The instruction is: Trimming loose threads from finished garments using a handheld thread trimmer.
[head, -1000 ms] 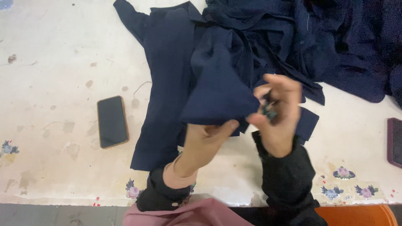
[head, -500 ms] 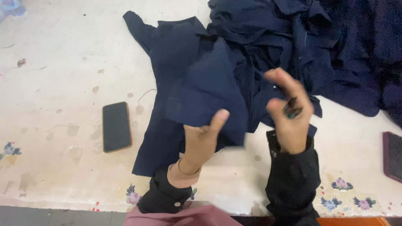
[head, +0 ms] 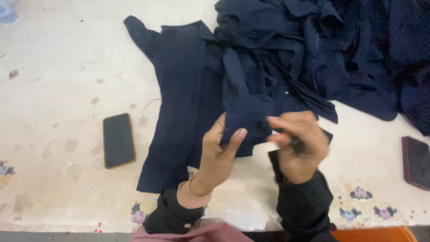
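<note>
The left hand (head: pixel 219 154) pinches a lifted fold of navy cloth (head: pixel 244 114) between thumb and fingers, holding it taut toward the right hand (head: pixel 298 148), whose fingers close around a small dark tool (head: pixel 298 145). Beyond, the cloth trails onto the counter (head: pixel 58 67) into a heap of navy garments (head: pixel 322 49); a black phone (head: pixel 118 140) lies left.

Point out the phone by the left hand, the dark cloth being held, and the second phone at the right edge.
phone (head: pixel 118 140), head view, middle of its screen.
dark cloth (head: pixel 244 114), head view, bunched fold above the fingers.
second phone (head: pixel 417 162), head view, middle of its visible part.
</note>
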